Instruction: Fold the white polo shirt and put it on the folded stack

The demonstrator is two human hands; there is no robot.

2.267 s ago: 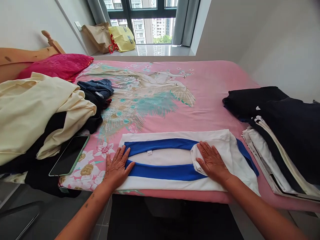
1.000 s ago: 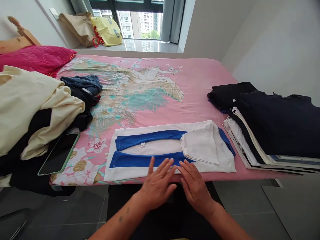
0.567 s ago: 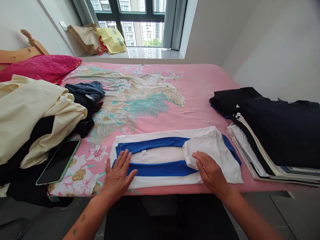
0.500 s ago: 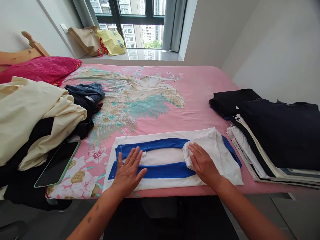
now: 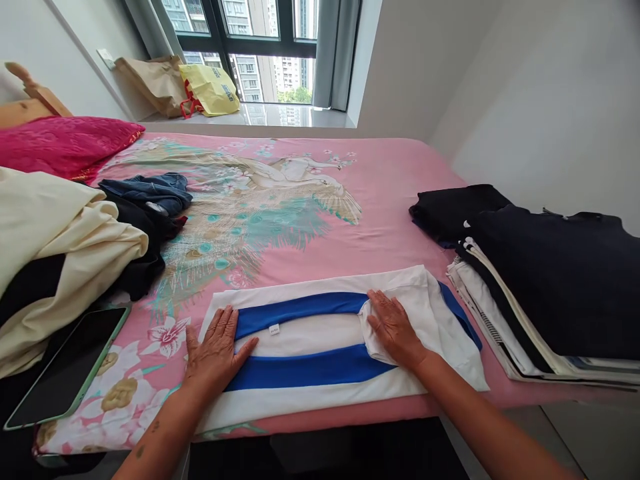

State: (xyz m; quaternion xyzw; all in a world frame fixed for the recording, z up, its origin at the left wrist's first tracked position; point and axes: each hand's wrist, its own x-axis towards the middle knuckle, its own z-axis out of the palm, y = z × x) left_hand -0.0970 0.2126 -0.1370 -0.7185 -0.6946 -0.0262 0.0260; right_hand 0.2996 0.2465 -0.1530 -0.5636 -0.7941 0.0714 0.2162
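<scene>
A white shirt with blue stripes [image 5: 315, 332] lies folded into a long strip along the near edge of the bed. My left hand [image 5: 213, 353] rests flat on its left end, fingers spread, covering the ends of the blue bands. On the folded-over white cloth at the right part of the shirt lies my right hand [image 5: 395, 327], palm down and fingers stretched out. A small white label shows between the two blue bands. Neither hand grips anything.
Neatly folded clothes [image 5: 555, 280] are stacked at the right. Loose clothes [image 5: 65, 233] heap up at the left, with a green-cased phone [image 5: 70, 367] in front of them. A magenta pillow [image 5: 70, 143] lies behind. Paper bags stand on the windowsill [image 5: 280, 117].
My left hand has slid left to the end of the shirt. My right hand shows only a slight shift on the cloth. The camera view has tilted and moved closer.
</scene>
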